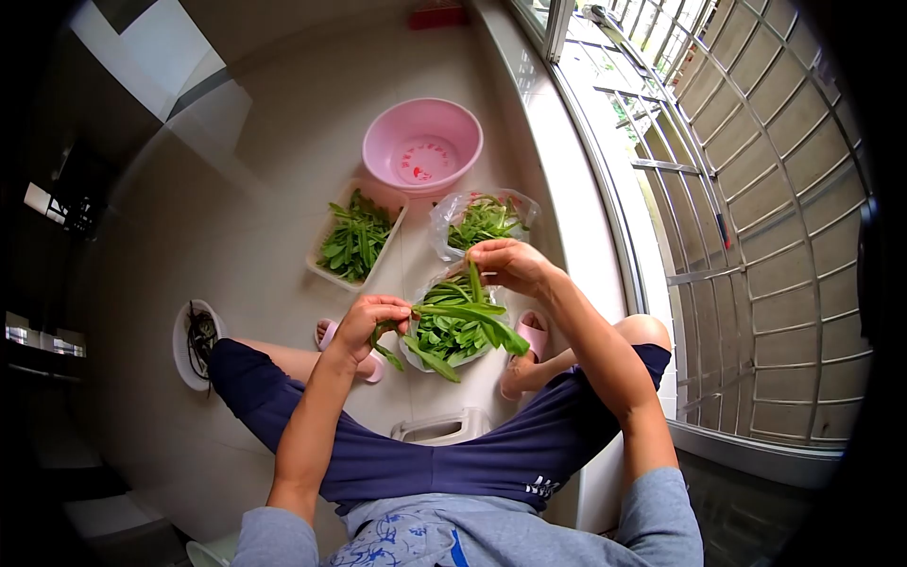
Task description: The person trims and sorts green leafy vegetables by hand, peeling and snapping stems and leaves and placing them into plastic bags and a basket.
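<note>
In the head view my left hand (371,323) is closed around the stem end of a leafy green sprig (468,312), whose long leaves fan out to the right and downward. My right hand (512,265) pinches one upright leaf (474,283) near the top of that sprig; whether it is still attached I cannot tell. Below both hands, a plastic bag (416,355) of green leaves (452,333) sits between my feet. A second clear bag (453,210) with greens lies just beyond my right hand. Left of it stands a rectangular tub (333,277) of leaves (357,231).
A pink basin (392,142) stands farther out on the tiled floor (274,151). A white bowl (181,354) with dark stringy scraps (201,335) is by my left knee. Along the right run a ledge (576,198) and a barred window (746,217). A plastic stool (444,427) shows between my legs.
</note>
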Available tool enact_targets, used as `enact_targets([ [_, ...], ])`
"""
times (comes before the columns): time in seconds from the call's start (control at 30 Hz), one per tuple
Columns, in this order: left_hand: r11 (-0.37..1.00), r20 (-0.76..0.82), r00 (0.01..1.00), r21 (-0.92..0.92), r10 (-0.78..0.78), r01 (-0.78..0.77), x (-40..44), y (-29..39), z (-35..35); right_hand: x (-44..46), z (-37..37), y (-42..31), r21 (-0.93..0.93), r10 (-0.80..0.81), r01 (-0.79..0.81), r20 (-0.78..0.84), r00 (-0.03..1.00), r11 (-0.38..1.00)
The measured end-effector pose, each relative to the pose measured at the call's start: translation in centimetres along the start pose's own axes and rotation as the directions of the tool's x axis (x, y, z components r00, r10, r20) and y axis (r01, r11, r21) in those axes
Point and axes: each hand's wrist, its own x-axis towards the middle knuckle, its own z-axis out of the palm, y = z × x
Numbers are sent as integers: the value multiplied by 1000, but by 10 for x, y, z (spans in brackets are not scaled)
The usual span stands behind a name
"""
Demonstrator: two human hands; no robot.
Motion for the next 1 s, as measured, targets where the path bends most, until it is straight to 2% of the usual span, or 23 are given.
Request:
enact_targets([
  [0.03, 1000, -6, 1000, 0, 2, -2, -1, 1, 0, -4, 1, -6, -15, -24, 23, -81, 996, 1000],
  [0.23, 989, -65, 988, 35, -143, 146, 1, 2, -4, -6, -2, -18, 110, -129, 131, -29, 991, 985],
  [0.33, 966, -80, 972, 119, -220, 228, 7, -4, -4, -6, 14, -9, -130, -162, 152, -72, 984, 980],
  [0.37, 966, -84, 971, 117, -222, 231, 8, -5, -3, -8, 24, -5, -340, -236, 199, -72, 969, 919],
  [0.4, 960, -106, 970, 153, -219, 234, 9, -6, -2, -10, 33, -1, -572, -351, 274, -27, 936, 773],
  [0.43, 953, -128, 968, 187, -216, 237, 10, -7, 0, -11, 40, 3, -759, -446, 323, 49, 894, 565],
  [0.47, 952, -157, 966, 197, -203, 232, 10, -7, 4, -11, 44, 10, -805, -532, 410, 143, 835, 428],
  [0.5, 953, -161, 965, 193, -206, 236, 10, -9, 5, -11, 46, 15, -849, -474, 394, 202, 857, 351],
  [0.57, 948, -171, 968, 227, -185, 222, 13, -13, 5, -17, 54, 22, -913, -427, 408, 360, 829, 22],
  [0.63, 953, -176, 967, 208, -186, 221, 14, -15, 6, -22, 60, 30, -934, -407, 346, 351, 843, -88],
  [0.7, 952, -161, 969, 213, -189, 220, 13, -17, 6, -18, 58, 34, -931, -376, 337, 365, 852, -139],
  [0.83, 935, -141, 977, 295, -160, 195, 14, -17, 8, -11, 49, 38, -908, -380, 404, 414, 827, -111],
  [0.9, 933, -129, 986, 329, -109, 146, 15, -18, 8, -8, 44, 35, -901, -296, 411, 359, 885, 137],
  [0.93, 905, -108, 987, 397, -121, 154, 18, -18, 4, -7, 44, 33, -890, -270, 404, 344, 899, 212],
  [0.97, 888, -96, 991, 442, -93, 127, 19, -18, 4, -7, 43, 30, -895, -274, 391, 329, 904, 215],
  [1.0, 881, -95, 993, 462, -65, 102, 20, -18, 4, -9, 47, 23, -909, -179, 332, 293, 939, 254],
])
